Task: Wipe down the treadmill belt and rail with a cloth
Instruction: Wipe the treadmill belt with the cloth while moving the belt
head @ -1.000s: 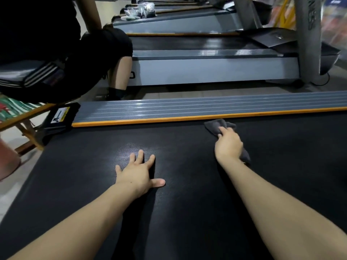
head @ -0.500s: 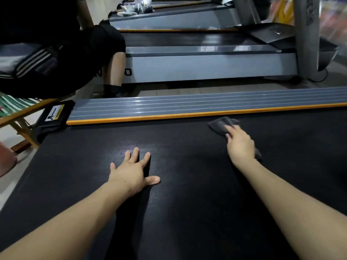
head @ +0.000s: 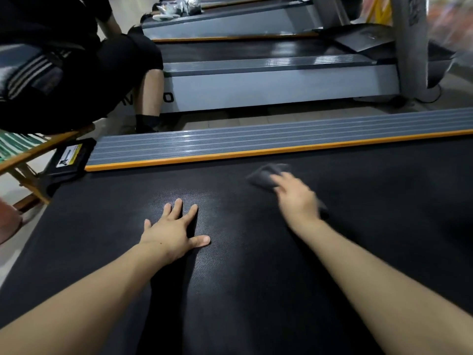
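The black treadmill belt (head: 256,290) fills the lower view. Along its far side runs the grey ribbed rail (head: 256,139) with an orange edge strip. My left hand (head: 174,231) lies flat on the belt with fingers spread, holding nothing. My right hand (head: 297,198), blurred by motion, presses a dark grey cloth (head: 266,175) onto the belt just short of the orange strip. Most of the cloth sticks out ahead of my fingers; a bit shows behind the wrist.
A person in black shorts (head: 76,73) sits on a wooden folding chair (head: 28,155) at the far left. A black end cap with a warning label (head: 71,157) closes the rail's left end. Beyond the rail stand more treadmills (head: 281,80) and a grey upright post (head: 412,42).
My right hand and the cloth have slid left along the belt near the rail after first moving right. My left hand stays planted in the same spot.
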A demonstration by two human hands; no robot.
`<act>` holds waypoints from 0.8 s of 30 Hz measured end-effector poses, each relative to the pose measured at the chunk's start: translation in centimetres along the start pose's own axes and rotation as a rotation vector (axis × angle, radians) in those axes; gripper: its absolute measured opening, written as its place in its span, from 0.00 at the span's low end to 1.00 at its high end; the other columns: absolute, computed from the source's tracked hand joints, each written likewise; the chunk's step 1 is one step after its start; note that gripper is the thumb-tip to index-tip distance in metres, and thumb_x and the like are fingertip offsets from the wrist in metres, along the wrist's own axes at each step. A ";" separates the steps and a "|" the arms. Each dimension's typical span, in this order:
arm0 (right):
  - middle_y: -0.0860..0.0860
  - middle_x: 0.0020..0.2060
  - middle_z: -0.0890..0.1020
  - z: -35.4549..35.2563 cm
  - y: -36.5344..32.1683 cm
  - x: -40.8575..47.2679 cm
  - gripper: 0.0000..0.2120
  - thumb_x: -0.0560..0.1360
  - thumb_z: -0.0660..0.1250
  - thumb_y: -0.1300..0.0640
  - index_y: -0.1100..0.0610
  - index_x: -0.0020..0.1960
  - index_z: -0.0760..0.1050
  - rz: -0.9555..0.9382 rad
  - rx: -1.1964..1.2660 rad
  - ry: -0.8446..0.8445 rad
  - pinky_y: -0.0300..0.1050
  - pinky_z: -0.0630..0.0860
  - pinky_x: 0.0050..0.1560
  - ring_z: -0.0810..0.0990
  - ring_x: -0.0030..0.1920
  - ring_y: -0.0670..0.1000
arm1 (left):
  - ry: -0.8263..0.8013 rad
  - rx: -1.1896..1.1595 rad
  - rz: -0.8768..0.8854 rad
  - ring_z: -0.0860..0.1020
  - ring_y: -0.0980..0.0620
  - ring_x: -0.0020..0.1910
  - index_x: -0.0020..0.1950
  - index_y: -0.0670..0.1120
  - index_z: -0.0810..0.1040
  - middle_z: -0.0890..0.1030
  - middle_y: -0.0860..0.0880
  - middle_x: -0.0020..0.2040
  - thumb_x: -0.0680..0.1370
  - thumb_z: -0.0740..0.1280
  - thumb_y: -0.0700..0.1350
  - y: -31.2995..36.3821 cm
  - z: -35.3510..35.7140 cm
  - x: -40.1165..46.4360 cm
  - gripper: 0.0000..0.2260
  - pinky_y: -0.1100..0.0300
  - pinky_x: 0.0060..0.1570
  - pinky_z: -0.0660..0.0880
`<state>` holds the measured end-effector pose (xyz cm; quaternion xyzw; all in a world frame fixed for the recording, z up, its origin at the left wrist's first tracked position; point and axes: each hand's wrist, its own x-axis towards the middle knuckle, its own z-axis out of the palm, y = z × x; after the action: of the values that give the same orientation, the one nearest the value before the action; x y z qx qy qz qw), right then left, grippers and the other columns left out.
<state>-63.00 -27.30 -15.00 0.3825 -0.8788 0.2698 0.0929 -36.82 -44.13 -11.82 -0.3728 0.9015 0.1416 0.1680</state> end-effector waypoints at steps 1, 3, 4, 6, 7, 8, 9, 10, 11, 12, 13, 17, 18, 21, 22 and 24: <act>0.51 0.68 0.76 -1.6 2.4 0.1 0.16 0.79 0.64 0.56 0.47 0.66 0.76 0.120 -0.039 0.028 0.56 0.74 0.59 0.76 0.63 0.59 | -0.001 0.002 0.003 0.37 0.48 0.81 0.81 0.64 0.42 0.36 0.52 0.82 0.71 0.59 0.77 0.0 0.0 0.0 0.45 0.30 0.75 0.49; 0.50 0.69 0.74 -3.4 4.4 0.1 0.17 0.79 0.63 0.55 0.46 0.67 0.75 0.285 -0.118 0.083 0.56 0.73 0.57 0.76 0.63 0.59 | 0.000 0.000 0.004 0.37 0.48 0.81 0.81 0.63 0.42 0.37 0.52 0.82 0.71 0.59 0.77 0.0 0.1 0.2 0.45 0.30 0.75 0.49; 0.50 0.68 0.75 -3.4 3.8 0.1 0.17 0.80 0.63 0.55 0.47 0.67 0.75 0.359 -0.157 0.087 0.54 0.73 0.55 0.76 0.61 0.59 | -0.001 -0.003 0.003 0.37 0.48 0.81 0.81 0.63 0.42 0.37 0.52 0.82 0.71 0.59 0.77 0.0 0.1 0.2 0.45 0.30 0.74 0.49; 0.53 0.62 0.77 -1.7 -0.1 -0.4 0.15 0.79 0.63 0.57 0.48 0.64 0.76 0.409 -0.140 0.093 0.52 0.73 0.50 0.77 0.56 0.59 | -0.002 -0.008 0.000 0.37 0.48 0.81 0.81 0.64 0.43 0.38 0.52 0.82 0.71 0.59 0.77 0.1 0.0 0.1 0.45 0.30 0.74 0.49; 0.52 0.58 0.78 -0.1 -2.8 -0.9 0.14 0.78 0.63 0.58 0.48 0.61 0.77 0.350 -0.100 0.075 0.50 0.73 0.48 0.77 0.53 0.58 | -0.005 -0.009 -0.002 0.38 0.48 0.81 0.81 0.64 0.43 0.38 0.52 0.83 0.71 0.59 0.77 0.1 -0.1 0.1 0.45 0.29 0.74 0.49; 0.51 0.55 0.78 1.7 -5.7 -1.5 0.14 0.77 0.63 0.58 0.47 0.60 0.77 0.233 -0.073 0.047 0.49 0.72 0.46 0.77 0.52 0.57 | -0.006 -0.010 -0.001 0.38 0.48 0.81 0.81 0.64 0.43 0.38 0.52 0.83 0.71 0.60 0.77 0.2 -0.1 0.2 0.45 0.29 0.74 0.49; 0.49 0.55 0.77 3.2 -8.7 -2.4 0.13 0.76 0.63 0.57 0.46 0.59 0.77 0.103 -0.052 -0.003 0.49 0.72 0.46 0.77 0.52 0.55 | 0.000 -0.017 -0.002 0.38 0.48 0.81 0.81 0.64 0.44 0.38 0.52 0.83 0.71 0.60 0.77 0.3 -0.1 0.1 0.45 0.30 0.74 0.49; 0.49 0.58 0.77 4.5 -11.3 -3.2 0.14 0.77 0.64 0.56 0.46 0.60 0.76 -0.030 -0.022 -0.065 0.49 0.73 0.47 0.77 0.53 0.55 | 0.016 -0.028 -0.011 0.38 0.48 0.81 0.81 0.64 0.45 0.39 0.52 0.83 0.71 0.60 0.77 0.4 0.0 0.0 0.45 0.30 0.75 0.49; 0.49 0.62 0.77 5.0 -12.8 -3.5 0.15 0.77 0.64 0.56 0.45 0.62 0.76 -0.158 0.027 -0.130 0.49 0.75 0.50 0.76 0.57 0.54 | 0.033 -0.036 -0.023 0.39 0.48 0.81 0.81 0.63 0.46 0.39 0.52 0.83 0.71 0.60 0.77 0.3 0.1 -0.2 0.44 0.31 0.75 0.49; 0.48 0.66 0.76 4.8 -13.0 -3.4 0.16 0.78 0.64 0.55 0.45 0.65 0.75 -0.238 0.081 -0.181 0.50 0.76 0.55 0.75 0.62 0.54 | 0.046 -0.033 -0.029 0.40 0.48 0.81 0.81 0.63 0.47 0.41 0.52 0.83 0.72 0.59 0.77 0.4 0.3 -0.5 0.43 0.32 0.75 0.49; 0.47 0.69 0.74 3.9 -12.1 -3.1 0.17 0.79 0.64 0.55 0.44 0.67 0.74 -0.270 0.103 -0.215 0.51 0.74 0.60 0.73 0.66 0.53 | 0.069 -0.027 -0.024 0.41 0.48 0.82 0.81 0.62 0.49 0.43 0.51 0.83 0.72 0.58 0.76 0.6 0.5 -0.8 0.42 0.34 0.75 0.50; 0.48 0.69 0.75 -0.3 -2.9 -3.2 0.17 0.78 0.66 0.55 0.44 0.66 0.76 -0.052 0.040 -0.061 0.52 0.74 0.64 0.75 0.66 0.54 | 0.225 -0.021 0.018 0.56 0.49 0.78 0.77 0.61 0.63 0.61 0.52 0.79 0.75 0.60 0.73 0.2 0.4 -3.1 0.33 0.44 0.71 0.61; 0.48 0.69 0.75 -1.5 -0.5 -3.5 0.18 0.78 0.66 0.54 0.44 0.67 0.76 0.054 0.019 -0.013 0.52 0.73 0.63 0.75 0.66 0.55 | 0.246 -0.016 0.021 0.58 0.50 0.78 0.76 0.61 0.64 0.63 0.53 0.78 0.74 0.60 0.74 0.0 0.4 -3.7 0.34 0.45 0.71 0.62; 0.48 0.72 0.71 -3.1 1.8 -3.7 0.18 0.80 0.62 0.54 0.45 0.70 0.72 0.337 -0.087 0.043 0.53 0.71 0.60 0.72 0.67 0.55 | 0.186 -0.022 0.004 0.56 0.50 0.78 0.78 0.64 0.61 0.59 0.55 0.80 0.67 0.60 0.80 -0.3 0.6 -5.5 0.42 0.44 0.73 0.60; 0.49 0.71 0.71 -2.6 0.7 -3.5 0.18 0.81 0.61 0.56 0.46 0.69 0.72 0.419 -0.127 0.062 0.52 0.71 0.58 0.72 0.65 0.56 | 0.143 -0.024 -0.004 0.54 0.50 0.79 0.79 0.64 0.58 0.56 0.55 0.81 0.64 0.60 0.81 -0.1 0.8 -6.1 0.46 0.43 0.73 0.58; 0.52 0.64 0.73 -0.6 -3.8 -3.4 0.18 0.79 0.59 0.61 0.48 0.66 0.73 0.417 -0.168 0.052 0.51 0.72 0.52 0.74 0.59 0.58 | 0.072 -0.044 -0.031 0.47 0.50 0.81 0.81 0.62 0.52 0.49 0.54 0.82 0.63 0.63 0.81 0.2 1.3 -6.9 0.51 0.40 0.75 0.55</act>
<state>-57.94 -26.97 -14.27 0.1762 -0.9555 0.2190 0.0892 -32.07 -39.19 -10.17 -0.3950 0.8978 0.1454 0.1296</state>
